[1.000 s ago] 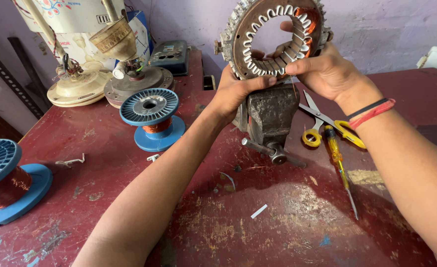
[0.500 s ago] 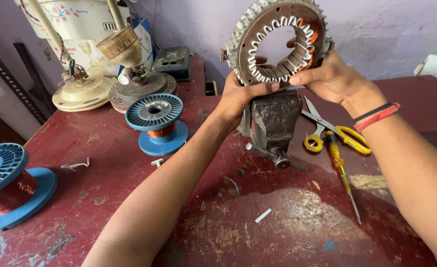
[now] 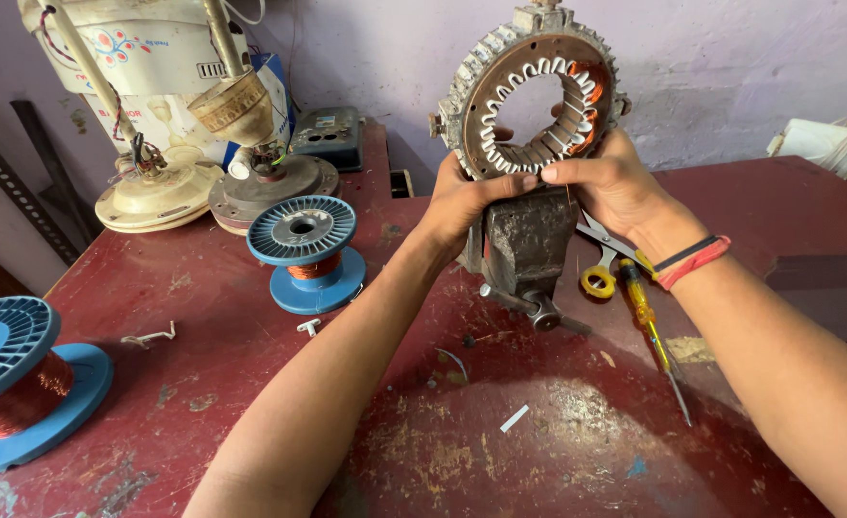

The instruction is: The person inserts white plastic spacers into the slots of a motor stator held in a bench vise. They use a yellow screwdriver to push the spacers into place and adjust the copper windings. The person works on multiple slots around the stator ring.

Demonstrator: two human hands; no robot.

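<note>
Both your left hand (image 3: 462,197) and right hand (image 3: 611,182) clasp the motor ring (image 3: 537,91) atop the vise (image 3: 524,245) (jaws hidden); loosen your grip and it could tip onto the screwdriver (image 3: 649,326).

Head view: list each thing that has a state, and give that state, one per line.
Stator ring: upright in the vise, partly wound with copper at its right side.
Bench vise: on the table, holding the ring's lower edge.
Left hand: gripping the ring's lower left.
Right hand: gripping its lower right.
Near wire spool: tilted.
Far wire spool: upright.
Screwdriver: lying flat.
</note>
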